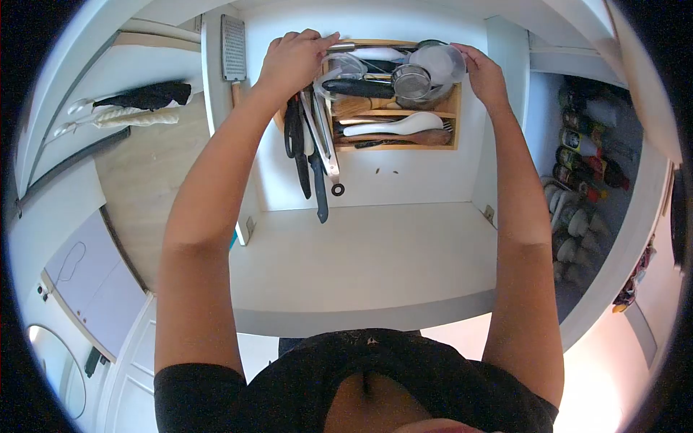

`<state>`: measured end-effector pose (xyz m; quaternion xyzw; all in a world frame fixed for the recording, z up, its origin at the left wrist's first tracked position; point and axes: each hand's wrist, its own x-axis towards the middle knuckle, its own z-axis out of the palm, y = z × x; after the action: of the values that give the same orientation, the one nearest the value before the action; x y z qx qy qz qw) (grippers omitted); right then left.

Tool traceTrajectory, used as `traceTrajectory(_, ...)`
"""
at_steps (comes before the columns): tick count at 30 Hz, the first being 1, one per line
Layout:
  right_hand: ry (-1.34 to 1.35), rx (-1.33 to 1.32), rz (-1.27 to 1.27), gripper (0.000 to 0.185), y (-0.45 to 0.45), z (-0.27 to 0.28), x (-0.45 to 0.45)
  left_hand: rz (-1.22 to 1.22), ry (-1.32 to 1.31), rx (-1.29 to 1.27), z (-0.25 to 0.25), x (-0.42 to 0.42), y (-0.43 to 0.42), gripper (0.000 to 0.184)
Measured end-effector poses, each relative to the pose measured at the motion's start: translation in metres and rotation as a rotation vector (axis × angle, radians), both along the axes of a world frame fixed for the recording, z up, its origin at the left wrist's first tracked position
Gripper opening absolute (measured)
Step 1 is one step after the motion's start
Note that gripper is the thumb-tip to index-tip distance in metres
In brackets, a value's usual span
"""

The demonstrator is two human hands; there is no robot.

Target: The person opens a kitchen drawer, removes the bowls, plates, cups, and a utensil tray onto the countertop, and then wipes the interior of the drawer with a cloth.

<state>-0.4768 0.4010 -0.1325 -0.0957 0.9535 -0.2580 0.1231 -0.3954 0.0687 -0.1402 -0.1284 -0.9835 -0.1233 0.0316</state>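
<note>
A wooden utensil tray [457, 110] sits in a white drawer, filled with kitchen tools. My left hand [294, 61] grips its left end, and its fingertips reach over the back corner. At the right end, my right hand [484, 76] holds the tray's back corner, beside a clear plastic cup [442, 63]; its fingertips are partly hidden. A small metal strainer [412, 81] with a black handle lies across the top. Further forward in the tray lies a white spoon [397, 126]. Metal tongs [326, 144] and several dark-handled tools hang past the tray's left side, below my left wrist.
A metal grater [233, 48] stands by the drawer's left wall. Small brown bits [386, 172] lie on the drawer floor. To the right, several bottles [577, 144] stand in an open compartment. The worktop edge [368, 310] runs before my torso.
</note>
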Motion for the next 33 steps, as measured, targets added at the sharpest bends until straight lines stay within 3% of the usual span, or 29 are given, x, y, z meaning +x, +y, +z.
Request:
traceTrajectory(2, -0.071, -0.097, -0.009, 0.027, 0.003, -0.002, -0.003, 0.049, -0.228, 0.009, -0.003, -0.004, 0.0, 0.036)
traceTrajectory(4, -0.145, -0.194, -0.019, 0.028, 0.003, -0.003, -0.003, 0.053, -0.243, 0.084, -0.012, -0.008, -0.008, 0.036)
traceTrajectory(6, -0.35, -0.545, -0.184, 0.034, 0.003, -0.005, -0.001, 0.059, -0.262, 0.155, -0.021, -0.01, -0.016, 0.036)
traceTrajectory(8, -0.375, -0.563, -0.171, 0.039, 0.002, -0.006, 0.002, 0.162, -0.357, 0.498, -0.03, -0.01, -0.024, 0.036)
traceTrajectory(9, -0.396, -0.576, -0.16, 0.045, 0.004, -0.008, 0.004, 0.167, -0.358, 0.492, -0.024, -0.008, -0.026, 0.036)
traceTrajectory(11, -0.372, -0.585, -0.168, 0.047, 0.005, -0.011, 0.007, 0.203, -0.352, 0.734, -0.008, -0.004, -0.032, 0.034)
traceTrajectory(14, -0.287, -0.575, -0.196, 0.051, 0.007, -0.019, 0.003, 0.275, -0.156, 0.516, 0.004, 0.003, -0.058, 0.029)
traceTrajectory(15, -0.222, -0.545, -0.228, 0.051, 0.008, -0.021, 0.003, 0.443, -0.252, 0.218, 0.024, 0.008, -0.062, 0.025)
traceTrajectory(16, -0.23, -0.551, -0.224, 0.051, 0.009, -0.021, 0.003, 0.449, -0.255, 0.209, 0.043, 0.019, -0.064, 0.025)
traceTrajectory(18, -0.112, -0.465, -0.3, 0.049, 0.013, -0.017, 0.001, 0.446, -0.217, -0.442, 0.07, 0.036, -0.067, 0.026)
traceTrajectory(19, -0.054, -0.489, -0.325, 0.048, 0.014, -0.019, 0.002, 0.446, -0.216, -0.442, 0.065, 0.044, -0.074, 0.026)
traceTrajectory(21, -0.052, -0.467, -0.349, 0.049, 0.021, -0.024, 0.006, 0.352, -0.184, -0.733, 0.043, 0.067, -0.084, 0.036)
traceTrajectory(26, -0.145, -0.467, -0.551, 0.052, 0.031, -0.032, 0.034, 0.276, -0.23, -0.915, 0.016, 0.082, -0.064, 0.053)
traceTrajectory(29, -0.183, -0.491, -0.614, 0.053, 0.044, -0.04, 0.047, 0.383, -0.255, -0.59, 0.012, 0.08, -0.048, 0.049)
traceTrajectory(32, -0.205, -0.493, -0.654, 0.053, 0.047, -0.041, 0.05, 0.436, -0.229, -0.513, -0.019, 0.086, -0.042, 0.046)
traceTrajectory(33, -0.201, -0.493, -0.627, 0.054, 0.048, -0.041, 0.05, 0.547, -0.251, -0.295, -0.018, 0.084, -0.039, 0.047)
